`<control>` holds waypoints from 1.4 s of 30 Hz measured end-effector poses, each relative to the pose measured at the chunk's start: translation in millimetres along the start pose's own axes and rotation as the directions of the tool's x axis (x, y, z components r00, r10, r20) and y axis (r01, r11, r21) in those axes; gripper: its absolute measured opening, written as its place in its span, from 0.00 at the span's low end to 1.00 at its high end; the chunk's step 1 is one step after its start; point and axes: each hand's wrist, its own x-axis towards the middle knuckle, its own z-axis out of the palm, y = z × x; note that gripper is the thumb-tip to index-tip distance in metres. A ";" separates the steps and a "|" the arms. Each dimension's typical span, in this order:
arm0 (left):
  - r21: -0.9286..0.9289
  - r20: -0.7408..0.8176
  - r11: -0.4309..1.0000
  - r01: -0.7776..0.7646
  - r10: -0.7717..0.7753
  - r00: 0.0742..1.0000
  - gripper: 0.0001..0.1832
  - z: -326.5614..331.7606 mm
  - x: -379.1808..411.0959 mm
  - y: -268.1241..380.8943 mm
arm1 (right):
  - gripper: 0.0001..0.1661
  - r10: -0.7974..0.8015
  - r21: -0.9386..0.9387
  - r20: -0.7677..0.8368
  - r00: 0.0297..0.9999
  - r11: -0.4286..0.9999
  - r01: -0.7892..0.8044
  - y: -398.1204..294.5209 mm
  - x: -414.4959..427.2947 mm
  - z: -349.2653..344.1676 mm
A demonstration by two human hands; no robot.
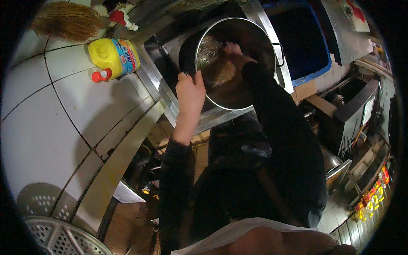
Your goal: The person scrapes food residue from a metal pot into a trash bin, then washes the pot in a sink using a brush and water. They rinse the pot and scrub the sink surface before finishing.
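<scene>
A large round metal pot (236, 109) is tilted over a stainless steel sink (159, 51), its mouth facing me. My left hand (190, 92) grips the pot at its left rim, thumb along the edge; the part of the pot under the fingers is hidden. My right hand (233, 49) reaches deep inside the pot, near the inner wall. Whether it holds anything is too dark to tell. A wet sheen shows on the pot's inside at left. On the pot's right side a loop handle (280, 54) sticks out free.
Left of the sink, a yellow detergent jug (111, 59) with a red cap lies on the white tiled counter (57, 105). Beyond it are a straw brush (67, 20) and a red-and-white bottle (122, 19). A blue-rimmed bin (314, 76) stands right; a perforated metal strainer (63, 237) sits lower left.
</scene>
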 end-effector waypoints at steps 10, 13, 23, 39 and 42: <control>0.032 -0.063 0.991 -0.130 0.132 0.989 0.19 2.0 -1.2 -2.3 | 0.12 0.075 0.481 0.877 0.475 -0.172 -0.860 -91.1 82.4 -160.0; 0.041 -0.069 0.985 -0.168 0.170 0.983 0.19 2.8 4.5 0.5 | 0.13 0.448 0.598 0.761 0.469 -0.765 -0.240 -15.5 110.1 -114.9; 0.010 -0.015 1.000 0.002 -0.002 1.000 0.18 0.1 -2.1 -2.9 | 0.16 0.456 0.086 0.551 0.699 0.802 -0.591 11.6 77.5 13.5; 0.007 -0.106 1.000 0.026 -0.025 0.994 0.20 9.1 -4.8 20.1 | 0.29 -0.129 0.602 0.789 0.601 0.362 -0.712 -81.3 -5.2 -142.8; 0.045 -0.079 0.995 0.086 -0.082 0.993 0.20 4.9 -4.7 21.9 | 0.22 -0.237 0.331 0.916 0.323 0.902 -0.278 -12.2 -47.2 -154.6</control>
